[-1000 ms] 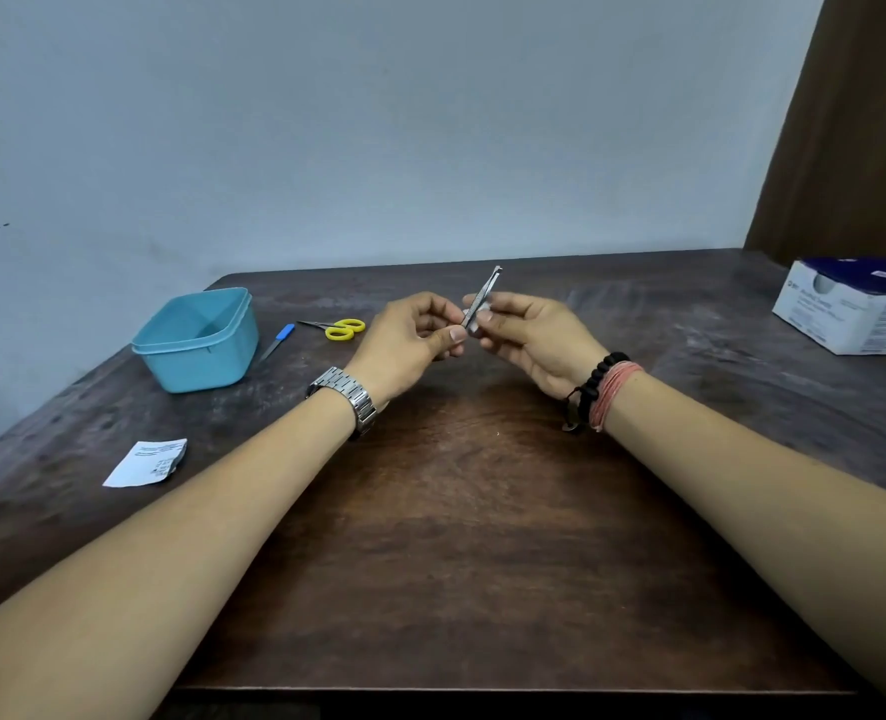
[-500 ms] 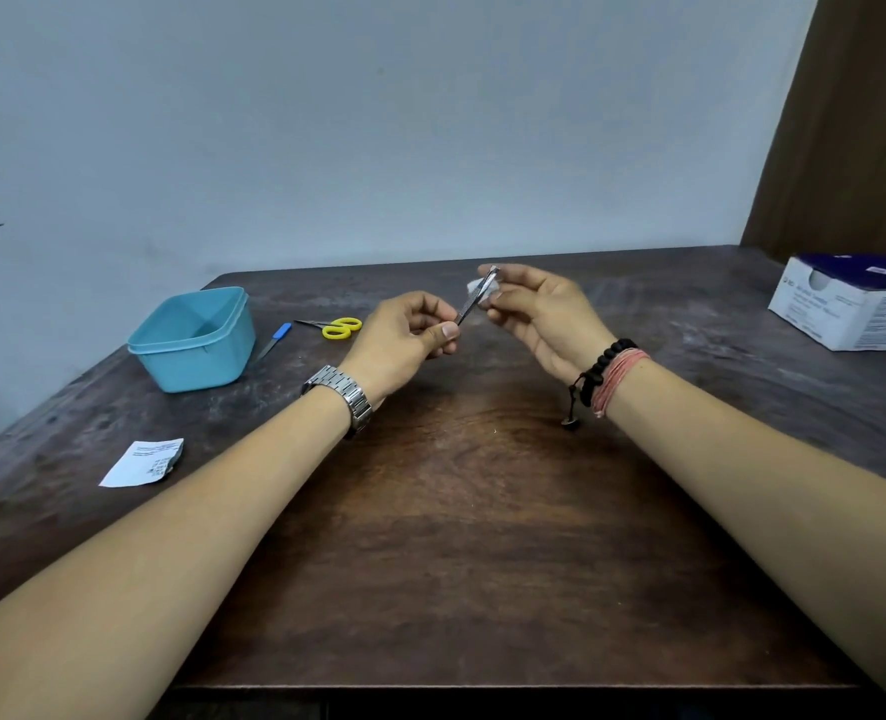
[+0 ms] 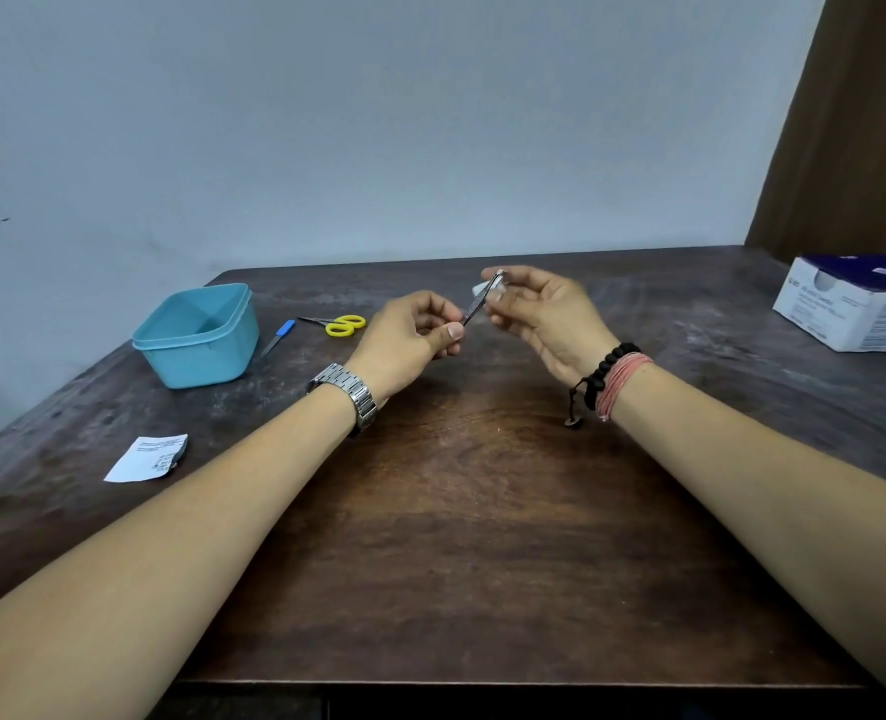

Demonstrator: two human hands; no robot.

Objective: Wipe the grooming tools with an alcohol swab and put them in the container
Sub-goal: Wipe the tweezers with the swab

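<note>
The left hand [image 3: 409,335] pinches the lower end of a slim metal tool, most likely a nail file [image 3: 477,304], between thumb and forefinger, holding it tilted up and to the right above the dark wooden table [image 3: 430,537]. The right hand [image 3: 544,314] grips a small white alcohol swab [image 3: 482,289] in its fingertips, folded around the file's upper end. The view is too small to tell whether the swab wraps the tip fully or only touches one face.

To do this step well, the left pinch should stay low on the shaft, so that as much metal as possible is free to be wiped. The swab should be drawn along the length in one direction, tip included, then the file rolled between the left fingers so the other face gets the same pass. Light pressure will probably be enough; a hard squeeze near the tip could bend a thin file or tear the swab. The end under the left fingers will also need wiping, which calls for a change of grip to the cleaned end.

The teal plastic container [image 3: 196,356] stands open at the left of the table, well apart from the hands, and appears empty. Just beside it lie a blue-handled tool [image 3: 280,332] and yellow-handled scissors [image 3: 344,324], apparently not yet wiped. A torn swab wrapper [image 3: 147,458] lies nearer the front left, and a swab box [image 3: 856,309] sits at the far right.
</note>
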